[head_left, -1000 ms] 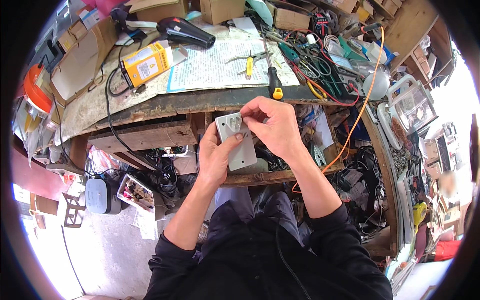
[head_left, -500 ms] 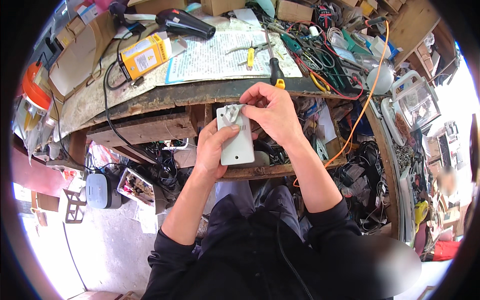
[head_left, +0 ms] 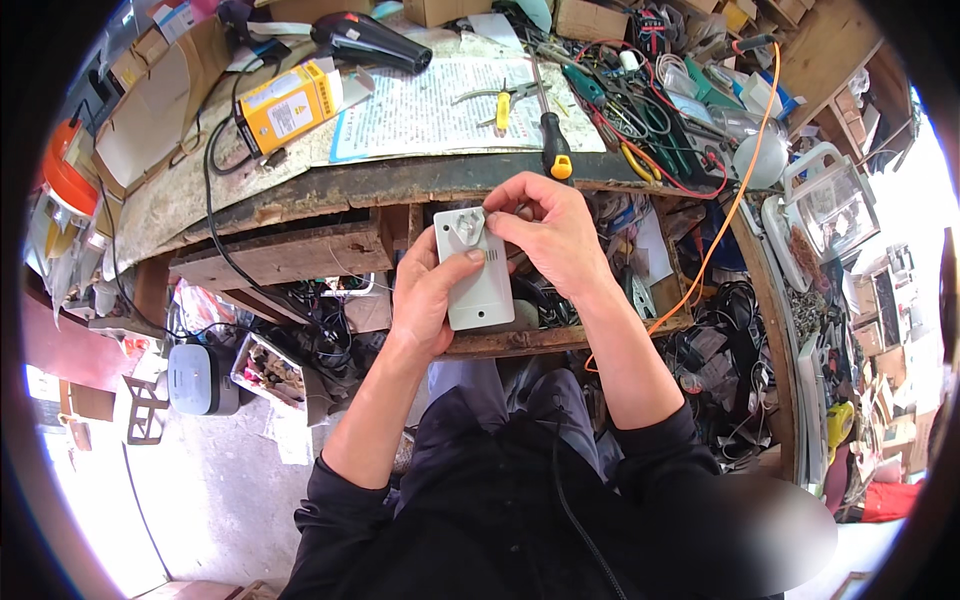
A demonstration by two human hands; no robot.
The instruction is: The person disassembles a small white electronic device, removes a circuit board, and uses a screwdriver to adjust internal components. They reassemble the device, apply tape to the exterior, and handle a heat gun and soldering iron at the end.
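Over an open drawer at the bench's front edge, my left hand (head_left: 422, 288) grips a white plug-in adapter (head_left: 482, 298) by its left side, thumb on its face. The adapter is held with its plug prongs (head_left: 467, 226) facing up; a slotted vent and screw holes also show. At its upper right corner, my right hand (head_left: 555, 235) is closed in a pinch, thumb and index finger together. Whatever those fingertips hold, if anything, is too small to make out. Just beyond this hand lies a black-and-yellow screwdriver (head_left: 552, 140) on the bench.
Pliers (head_left: 502, 108) lie on a printed sheet (head_left: 400, 120) on the bench. To the left are a yellow box (head_left: 290, 112) and a black hair dryer (head_left: 370, 43). Tangled cables and tools crowd the right side, where an orange cord (head_left: 735, 205) hangs down over the drawer (head_left: 520, 345).
The adapter has shifted and tilted very slightly in my left hand. My right hand keeps its pinch near the same corner, its fingers slightly moved.
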